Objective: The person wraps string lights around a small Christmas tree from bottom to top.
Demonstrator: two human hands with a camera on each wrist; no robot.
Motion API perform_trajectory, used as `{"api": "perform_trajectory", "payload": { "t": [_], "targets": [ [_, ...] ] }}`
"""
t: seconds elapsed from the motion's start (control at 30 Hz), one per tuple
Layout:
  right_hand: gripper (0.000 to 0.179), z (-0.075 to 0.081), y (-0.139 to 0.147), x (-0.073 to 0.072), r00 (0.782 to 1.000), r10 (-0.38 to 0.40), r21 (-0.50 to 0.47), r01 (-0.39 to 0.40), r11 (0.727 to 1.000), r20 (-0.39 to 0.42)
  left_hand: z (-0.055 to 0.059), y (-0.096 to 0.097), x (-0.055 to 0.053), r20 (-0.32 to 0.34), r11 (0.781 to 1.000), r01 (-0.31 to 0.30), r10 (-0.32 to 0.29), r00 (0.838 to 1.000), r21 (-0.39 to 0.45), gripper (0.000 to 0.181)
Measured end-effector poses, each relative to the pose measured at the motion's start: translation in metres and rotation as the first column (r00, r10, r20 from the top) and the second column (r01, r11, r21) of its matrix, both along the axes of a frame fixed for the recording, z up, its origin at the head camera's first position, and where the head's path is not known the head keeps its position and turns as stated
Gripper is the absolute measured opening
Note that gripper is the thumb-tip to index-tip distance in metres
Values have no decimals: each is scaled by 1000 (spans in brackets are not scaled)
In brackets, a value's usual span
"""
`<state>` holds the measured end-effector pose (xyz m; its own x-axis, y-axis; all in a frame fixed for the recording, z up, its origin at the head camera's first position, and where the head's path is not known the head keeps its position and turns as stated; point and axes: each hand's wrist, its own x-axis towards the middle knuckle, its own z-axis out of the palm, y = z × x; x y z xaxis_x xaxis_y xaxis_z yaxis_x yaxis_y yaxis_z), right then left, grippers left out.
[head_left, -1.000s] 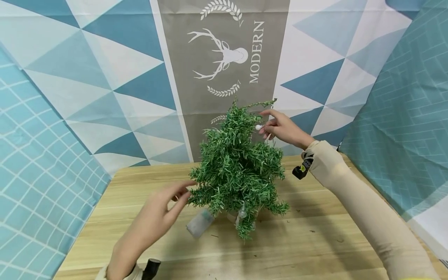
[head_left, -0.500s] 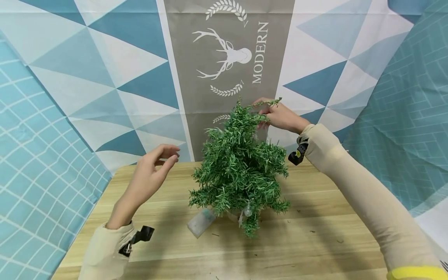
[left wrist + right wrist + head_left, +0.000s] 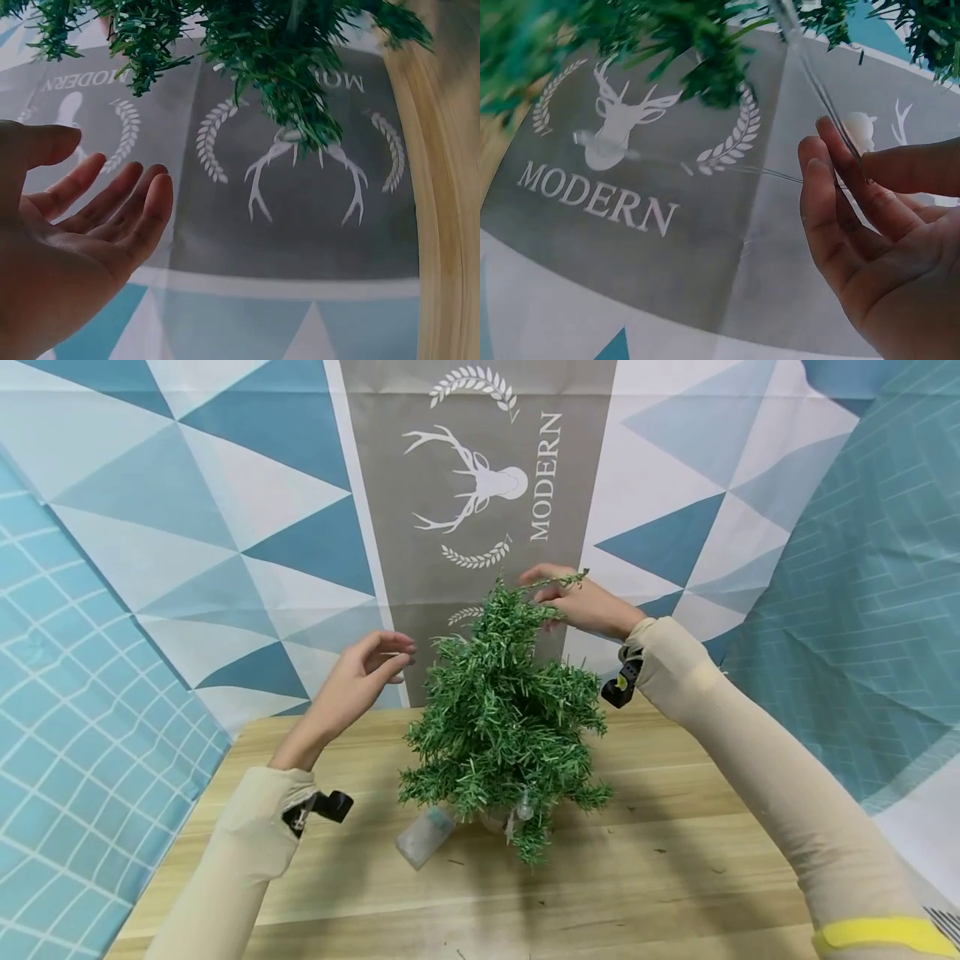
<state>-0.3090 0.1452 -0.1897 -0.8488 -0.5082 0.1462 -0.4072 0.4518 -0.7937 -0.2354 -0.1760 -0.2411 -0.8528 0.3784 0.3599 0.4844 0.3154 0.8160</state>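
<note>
A small green artificial Christmas tree (image 3: 498, 727) stands on the wooden table. Behind its upper right side, my right hand (image 3: 588, 604) pinches the thin clear wire of a light string (image 3: 821, 86) between thumb and fingers. A white bulb (image 3: 859, 127) shows just past the fingertips in the right wrist view. To the tree's left, my left hand (image 3: 356, 687) is raised, its fingers loosely bent around nothing and apart from the branches. The left wrist view shows its palm and bare fingers. Low at the tree's front hangs a clear bulb (image 3: 525, 808).
A whitish translucent box (image 3: 425, 837) lies on the table (image 3: 637, 893) at the tree's front left. Patterned cloth (image 3: 300, 527) closes off the back, with blue tiled cloth (image 3: 67, 693) on the left. A thin sprig (image 3: 558, 580) sticks out right at the treetop.
My left hand has left the lower left branches and risen beside the tree. My right hand has moved left behind the upper branches; the white bulb is now hidden in the head view.
</note>
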Motion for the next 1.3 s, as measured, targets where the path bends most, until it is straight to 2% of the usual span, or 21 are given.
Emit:
{"api": "perform_trajectory", "payload": {
  "t": [0.1,0.2,0.33,0.5,0.57,0.7,0.83,0.9,0.93,1.0,1.07,1.17,1.23,1.3],
  "targets": [
    [56,3,-5,-2,997,68,-19,-67,998,35,2,7,-15,55,997,58,-62,997,58,32],
    [58,6,-7,-2,993,107,38,-109,993,42,6,18,-28,101,987,120,-131,986,111,34],
    [50,8,-9,0,991,131,92,-134,987,37,14,35,-39,156,973,181,-203,967,141,39],
    [54,5,-7,-1,990,133,71,-137,988,56,16,57,-48,229,966,241,-256,939,95,70],
    [52,2,-5,-3,990,131,79,-134,988,43,14,64,-51,236,962,269,-274,932,52,73],
    [46,-1,-6,-7,990,138,49,-139,989,29,9,71,-57,188,950,310,-299,935,-31,56],
    [45,-4,-10,-9,986,148,-7,-148,989,73,8,69,-61,186,951,310,-303,935,-7,51],
    [47,-6,-12,-9,983,148,-24,-146,989,107,8,69,-63,185,953,302,-300,936,15,43],
    [47,-6,-12,-9,984,139,-4,-140,990,108,9,69,-63,172,957,289,-288,942,23,38],
    [47,-6,-13,-7,984,135,-5,-135,991,120,9,70,-63,121,967,248,-255,960,64,27],
    [45,-5,-14,-6,984,132,-8,-132,991,122,11,71,-62,40,978,187,-191,981,95,17],
    [44,-4,-14,-5,983,151,11,-153,988,107,17,70,-59,-61,989,114,-109,992,97,16],
    [50,-5,-13,-5,980,154,27,-158,987,126,20,69,-57,-79,992,89,-82,993,86,20],
    [55,-8,-10,-4,978,153,38,-160,986,140,19,67,-61,-45,989,81,-76,996,120,28]
  ]
}}
